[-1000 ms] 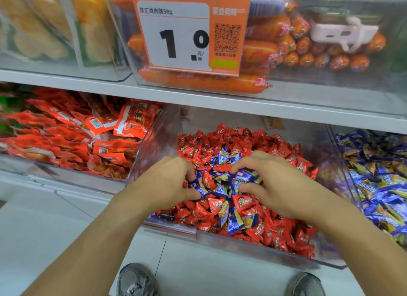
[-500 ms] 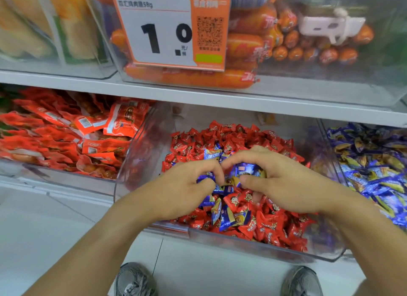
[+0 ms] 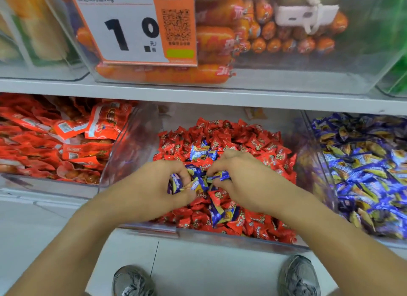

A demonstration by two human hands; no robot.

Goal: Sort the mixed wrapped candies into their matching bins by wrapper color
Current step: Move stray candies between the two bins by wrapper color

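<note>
In the clear plastic middle bin [image 3: 141, 141] of red-wrapped candies [image 3: 253, 141], the left hand [image 3: 154, 185] grips blue-wrapped candies [image 3: 176, 184]; the right hand [image 3: 244, 181] pinches another. Gathering strays is likely under way; next, carry them toward three o'clock into the clear bin of blue candies [image 3: 317, 154].

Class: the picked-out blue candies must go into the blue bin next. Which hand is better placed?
The right hand: it already grips blue candies and is nearer the blue bin on the right.
</note>
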